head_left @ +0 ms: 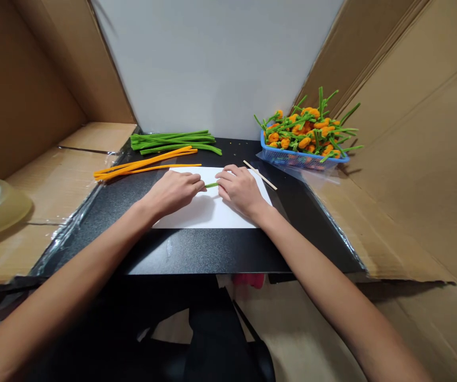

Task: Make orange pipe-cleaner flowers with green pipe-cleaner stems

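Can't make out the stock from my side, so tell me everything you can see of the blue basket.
The blue basket is a shallow, rectangular container of what looks like plastic, with a solid bright-blue rim and lattice sides. It sits at the far right of the black tabletop, in front of the cardboard wall, with clear plastic film at its front edge. It is heaped with orange-headed flowers on green pipe-cleaner stems, many sticking out beyond the rim, so its inside is hidden.

- The two arms [73, 270] were bare and slim, up to the edge of the picture.
- The left hand [170, 193] and the right hand [241, 191] were also bare.
- Something black [216, 339] below looked like clothes, but it was hard to tell.
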A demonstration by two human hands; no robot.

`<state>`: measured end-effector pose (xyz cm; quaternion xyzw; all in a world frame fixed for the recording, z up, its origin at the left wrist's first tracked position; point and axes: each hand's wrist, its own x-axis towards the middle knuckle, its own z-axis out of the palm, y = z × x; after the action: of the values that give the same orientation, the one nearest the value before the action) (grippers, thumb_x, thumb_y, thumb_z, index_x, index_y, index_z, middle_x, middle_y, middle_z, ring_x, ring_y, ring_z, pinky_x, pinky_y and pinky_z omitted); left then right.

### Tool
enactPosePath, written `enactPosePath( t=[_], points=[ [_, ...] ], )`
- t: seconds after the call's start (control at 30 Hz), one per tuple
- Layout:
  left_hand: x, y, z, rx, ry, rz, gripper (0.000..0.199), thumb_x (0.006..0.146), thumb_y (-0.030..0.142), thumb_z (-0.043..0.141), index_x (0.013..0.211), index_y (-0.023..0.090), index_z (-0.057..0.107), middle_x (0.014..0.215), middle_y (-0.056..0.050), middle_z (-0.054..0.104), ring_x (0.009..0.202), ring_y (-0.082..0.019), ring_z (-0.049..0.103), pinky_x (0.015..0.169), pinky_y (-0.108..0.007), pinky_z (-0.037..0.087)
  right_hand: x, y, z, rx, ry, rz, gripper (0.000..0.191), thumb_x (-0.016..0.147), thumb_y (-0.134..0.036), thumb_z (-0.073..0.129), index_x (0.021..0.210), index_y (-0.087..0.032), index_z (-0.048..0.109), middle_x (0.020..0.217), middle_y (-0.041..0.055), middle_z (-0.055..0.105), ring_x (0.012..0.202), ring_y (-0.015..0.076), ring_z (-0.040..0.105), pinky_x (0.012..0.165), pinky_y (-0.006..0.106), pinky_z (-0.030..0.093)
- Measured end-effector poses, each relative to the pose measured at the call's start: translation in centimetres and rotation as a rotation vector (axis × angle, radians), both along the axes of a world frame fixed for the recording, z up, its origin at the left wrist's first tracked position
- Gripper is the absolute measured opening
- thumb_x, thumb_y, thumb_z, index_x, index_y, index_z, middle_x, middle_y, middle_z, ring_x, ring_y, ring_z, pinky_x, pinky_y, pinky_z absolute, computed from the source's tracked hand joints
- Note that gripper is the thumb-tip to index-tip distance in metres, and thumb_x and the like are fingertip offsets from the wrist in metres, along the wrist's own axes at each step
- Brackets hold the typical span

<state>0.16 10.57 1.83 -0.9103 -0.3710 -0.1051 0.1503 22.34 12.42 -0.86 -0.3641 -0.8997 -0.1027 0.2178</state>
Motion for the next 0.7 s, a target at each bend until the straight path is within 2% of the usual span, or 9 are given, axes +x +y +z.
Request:
enactPosePath(
  t=[0.1,0.3,0.5,0.6,0.7],
  points=[
    [0.2,0.2,-0.3,0.028,-0.018,0.004,0.027,0.095,0.017,0.050,0.100,0.021,0.077,0.081,-0.006,0.073,0.070,-0.021,0.068,0.053,-0.029,0.035,0.3,0.4,-0.3,-0.010,0.046,0.019,0.023,0.093,-0.012,0.053,0.103,-0.015,0.073,0.112,0.0108,0.074,0.116,0.0293,0.054,0.088,0.043,0.038],
    [0.4,0.3,-0.4,-0.029,-0.111,0.014,0.028,0.092,0.016,0.051,0.093,0.019,0.078,0.083,-0.008,0.077,0.064,-0.020,0.067,0.051,-0.028,0.033,0.1,0.4,-1.0,0.034,0.020,-0.002,0.016,0.091,-0.016,0.058,0.093,-0.017,0.075,0.110,0.0105,0.074,0.115,0.0306,0.053,0.088,0.044,0.038],
    [0.4,0.4,-0.2,-0.051,-0.104,0.034,0.030,0.095,0.020,0.048,0.092,0.019,0.078,0.085,-0.008,0.078,0.063,-0.020,0.067,0.053,-0.029,0.035,-0.1,0.3,-0.8,-0.022,0.009,0.045,0.021,0.095,-0.015,0.054,0.102,-0.014,0.074,0.114,0.0132,0.074,0.117,0.0305,0.054,0.089,0.046,0.040],
    [0.6,1.1,0.5,-0.026,-0.075,0.001,0.031,0.099,0.028,0.048,0.091,0.019,0.077,0.081,-0.007,0.076,0.066,-0.019,0.067,0.056,-0.029,0.038,0.3,0.7,-1.0,-0.128,0.181,0.056,0.023,0.093,-0.009,0.053,0.100,-0.015,0.074,0.112,0.0120,0.074,0.113,0.0280,0.057,0.091,0.045,0.043],
    [0.3,2.3,1.8,0.104,-0.179,-0.077,0.031,0.099,0.039,0.052,0.093,0.019,0.074,0.082,-0.008,0.074,0.080,-0.023,0.068,0.072,-0.034,0.046,0.8,1.4,-1.4,-0.277,0.492,0.088,0.024,0.091,-0.009,0.053,0.088,-0.018,0.075,0.103,0.0092,0.075,0.108,0.0241,0.060,0.094,0.043,0.046]
  ],
)
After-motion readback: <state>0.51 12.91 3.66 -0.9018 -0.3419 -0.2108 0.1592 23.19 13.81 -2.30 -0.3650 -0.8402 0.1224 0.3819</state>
